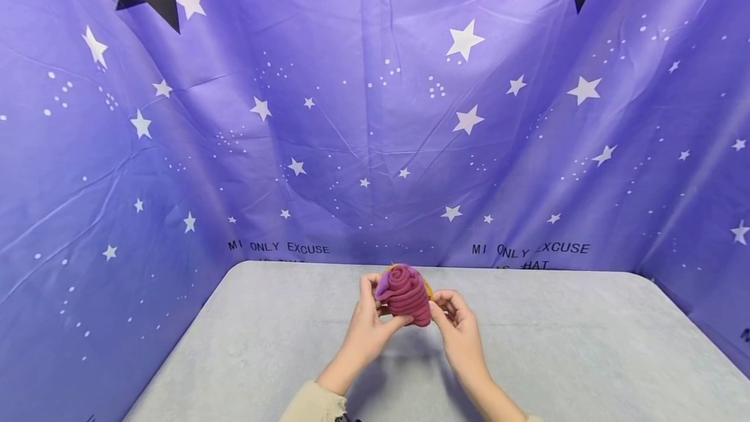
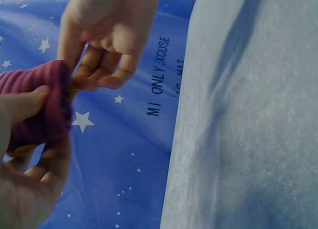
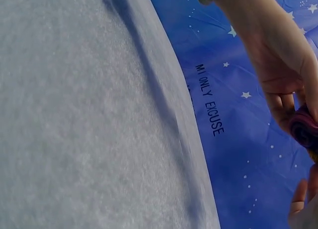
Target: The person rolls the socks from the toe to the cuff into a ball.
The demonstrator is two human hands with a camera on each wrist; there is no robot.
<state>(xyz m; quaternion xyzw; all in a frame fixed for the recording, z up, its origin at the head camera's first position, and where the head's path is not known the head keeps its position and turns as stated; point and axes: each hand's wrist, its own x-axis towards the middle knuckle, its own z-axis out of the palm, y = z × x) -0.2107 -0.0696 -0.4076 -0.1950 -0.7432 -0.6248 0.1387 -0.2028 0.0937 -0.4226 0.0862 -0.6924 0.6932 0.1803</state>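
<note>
A rolled maroon ribbed fabric bundle [image 1: 406, 297], with a purple flap and a bit of yellow behind it, is held up above the grey table [image 1: 562, 344]. My left hand [image 1: 382, 312] grips it from the left, thumb underneath. My right hand [image 1: 441, 308] has curled fingers pinching its right edge. In the left wrist view the maroon bundle [image 2: 42, 102] lies in my left hand [image 2: 35, 154], and the right hand [image 2: 94, 75] touches its edge from above. The right wrist view catches only a sliver of the bundle [image 3: 304, 128] beside the left hand [image 3: 283, 75].
The grey padded table has rounded far corners. A purple starry cloth backdrop [image 1: 375, 116] with printed words closes it in at the back and on both sides. Nothing else lies on the table.
</note>
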